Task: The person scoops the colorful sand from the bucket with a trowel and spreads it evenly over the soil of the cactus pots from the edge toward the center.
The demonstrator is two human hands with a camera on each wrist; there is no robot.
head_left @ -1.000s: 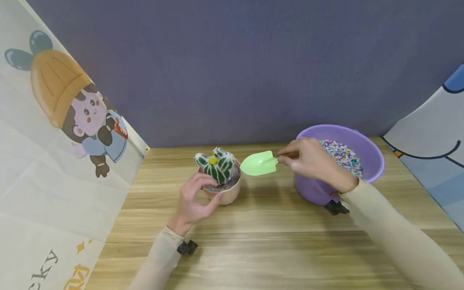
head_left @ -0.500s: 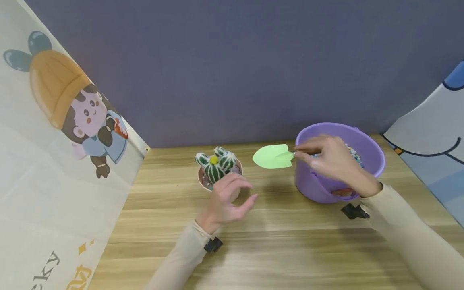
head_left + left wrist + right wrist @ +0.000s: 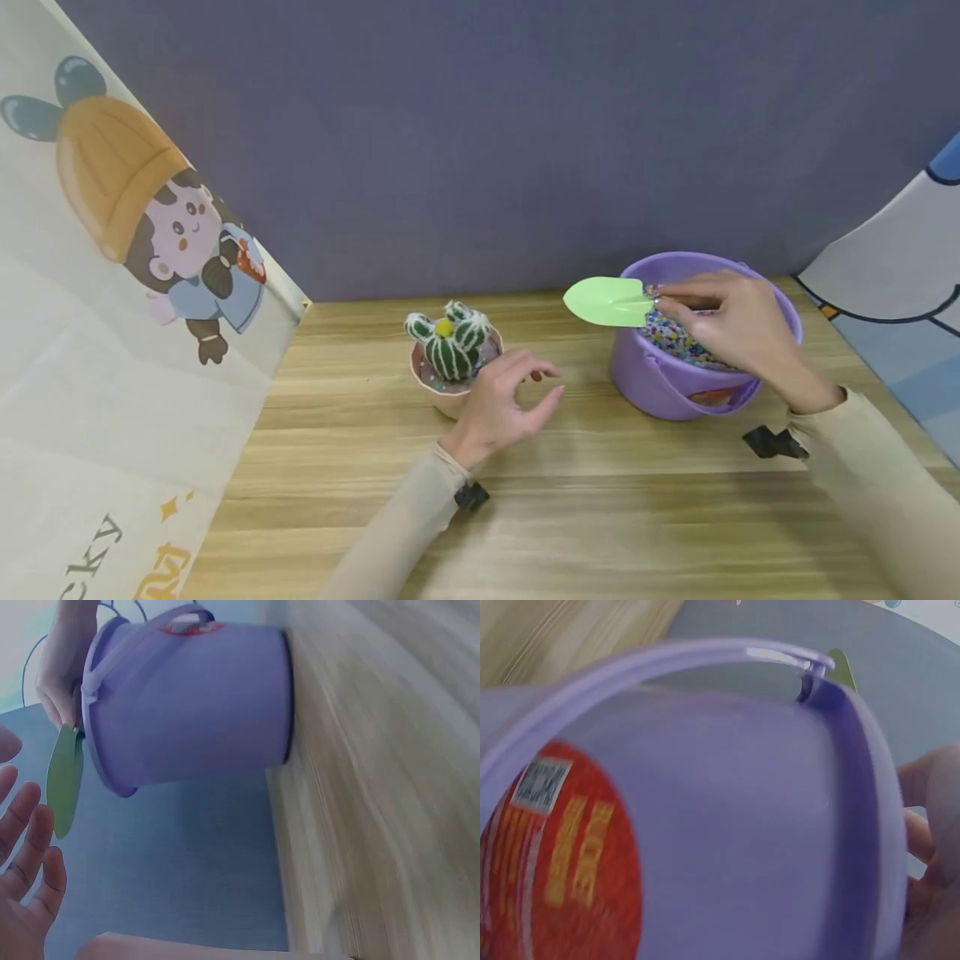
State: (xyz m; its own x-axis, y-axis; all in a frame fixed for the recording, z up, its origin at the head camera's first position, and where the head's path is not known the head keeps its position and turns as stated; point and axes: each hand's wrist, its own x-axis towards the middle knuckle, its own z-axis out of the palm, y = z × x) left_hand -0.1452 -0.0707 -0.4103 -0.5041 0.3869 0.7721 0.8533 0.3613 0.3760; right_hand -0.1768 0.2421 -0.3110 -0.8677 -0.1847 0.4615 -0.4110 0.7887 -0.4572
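As the right hand point(image 3: 742, 327) pinches the trowel point(image 3: 606, 302), hiding its handle, the left hand point(image 3: 504, 403) hangs loose.

trowel point(image 3: 606, 302) — handle mostly hidden | right wrist view: red label point(image 3: 581, 862) — blurred, cut off left

A light-green trowel point(image 3: 609, 302) is held over the left rim of an upright purple bucket point(image 3: 636, 382) of coloured beads point(image 3: 678, 343), blade pointing left. Further left, a white-ribbed cactus point(image 3: 450, 357) with 1 yellow tuft point(image 3: 445, 327) stands in a peach pot point(image 3: 447, 406).

Pale green trowel point(image 3: 606, 301), purple bucket point(image 3: 639, 385)
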